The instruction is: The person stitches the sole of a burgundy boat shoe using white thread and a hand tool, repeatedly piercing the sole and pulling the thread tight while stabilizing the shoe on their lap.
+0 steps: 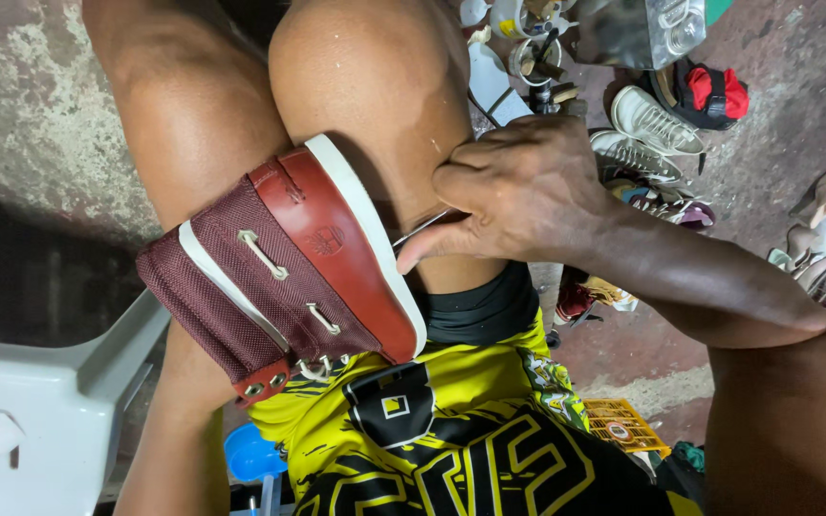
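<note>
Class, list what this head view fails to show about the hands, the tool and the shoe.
- Left hand: not in the head view at all.
- Thin metal tool: its grip end is hidden inside the right hand; its tip disappears behind the sole.
- Maroon shoe: the far side is wedged between the knees.
- Floor clutter: cut by the top edge.

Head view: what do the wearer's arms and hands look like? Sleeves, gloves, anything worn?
Only one hand shows, the right hand, with its forearm reaching in from the right edge. Both are bare: no glove, no sleeve down to the wrist, no watch, ring or band that I can see. The fingers are uncovered too. The left hand is out of frame, so I can't tell what is worn on it.
</note>
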